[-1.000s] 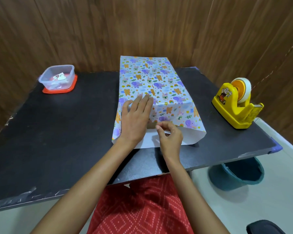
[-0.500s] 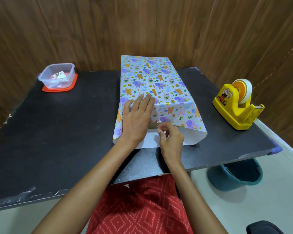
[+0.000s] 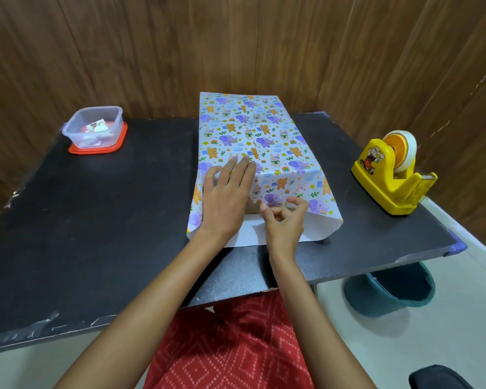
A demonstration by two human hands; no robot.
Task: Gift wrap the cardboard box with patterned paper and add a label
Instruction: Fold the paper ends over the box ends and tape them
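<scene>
In the middle of the black desk (image 3: 110, 220), patterned paper (image 3: 250, 130) is draped over the box, with its white underside showing at the near end. The left hand (image 3: 225, 197) lies flat on it, grip released. The right hand (image 3: 284, 220) curls at the paper's near edge; I cannot tell whether its grip holds anything.

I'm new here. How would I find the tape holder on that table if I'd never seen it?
Look at the black tabletop against the brown wood-panelled wall. Near its right edge, right of the parcel in animal-patterned paper, stands a yellow plastic tape dispenser. It is the only yellow thing there, with a cartoon sticker on its side and an orange-cored tape roll on top.
</scene>
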